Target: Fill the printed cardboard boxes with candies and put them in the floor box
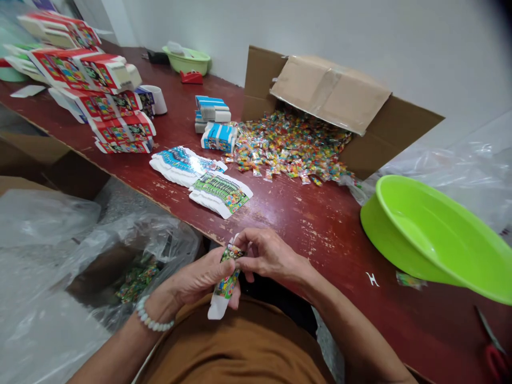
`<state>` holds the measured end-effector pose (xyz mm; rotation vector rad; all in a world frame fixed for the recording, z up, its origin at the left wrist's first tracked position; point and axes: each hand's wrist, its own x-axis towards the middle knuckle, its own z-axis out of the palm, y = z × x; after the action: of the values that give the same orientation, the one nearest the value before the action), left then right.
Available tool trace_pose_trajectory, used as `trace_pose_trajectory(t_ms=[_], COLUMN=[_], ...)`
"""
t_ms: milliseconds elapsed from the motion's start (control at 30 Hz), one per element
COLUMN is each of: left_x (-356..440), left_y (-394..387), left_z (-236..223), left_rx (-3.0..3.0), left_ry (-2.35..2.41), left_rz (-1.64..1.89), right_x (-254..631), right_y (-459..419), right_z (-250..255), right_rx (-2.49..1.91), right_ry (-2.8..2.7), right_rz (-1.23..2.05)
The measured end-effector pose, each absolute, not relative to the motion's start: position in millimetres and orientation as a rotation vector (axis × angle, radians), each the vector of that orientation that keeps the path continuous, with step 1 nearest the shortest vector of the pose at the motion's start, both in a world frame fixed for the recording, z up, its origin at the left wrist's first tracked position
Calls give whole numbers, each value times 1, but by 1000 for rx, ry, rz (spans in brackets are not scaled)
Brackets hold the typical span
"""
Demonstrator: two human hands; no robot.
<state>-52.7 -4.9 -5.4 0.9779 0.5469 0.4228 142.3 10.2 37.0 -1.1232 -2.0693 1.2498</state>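
Note:
Both hands hold one small printed carton (226, 285), green with cartoon figures and white flaps, close to my body at the table's near edge. My left hand (204, 277) wraps round its middle, a bead bracelet on the wrist. My right hand (266, 256) pinches the carton's top flap with fingers closed. Flat green cartons (221, 193) and flat blue ones (182, 164) lie in stacks on the dark red table (320, 224) ahead of my hands.
A tipped cardboard box (332, 96) spills wrapped candies (288, 146). A lime green basin (436, 234) sits at right, red scissors (496, 357) at the corner. Folded red cartons (100, 90) and blue ones (214, 120) are piled at left. Plastic bags (60, 256) lie below the table.

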Motion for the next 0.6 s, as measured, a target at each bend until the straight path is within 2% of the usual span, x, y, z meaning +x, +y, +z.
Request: trace_pose_trajectory(t_ms=[133, 300, 500, 600], left_x=[-49, -54, -48, -44], left_y=[0, 8, 7, 5], left_z=[-5, -6, -6, -3], left_rx=[936, 881, 782, 842], left_ry=[540, 534, 493, 619], left_rz=[440, 427, 424, 483], right_x=[146, 151, 152, 149], right_y=[9, 11, 22, 21], right_z=[37, 35, 18, 10], right_rx=[-1238, -1092, -883, -902], right_ry=[-2069, -1956, -1740, -1670], right_rz=[1261, 1644, 1887, 1772])
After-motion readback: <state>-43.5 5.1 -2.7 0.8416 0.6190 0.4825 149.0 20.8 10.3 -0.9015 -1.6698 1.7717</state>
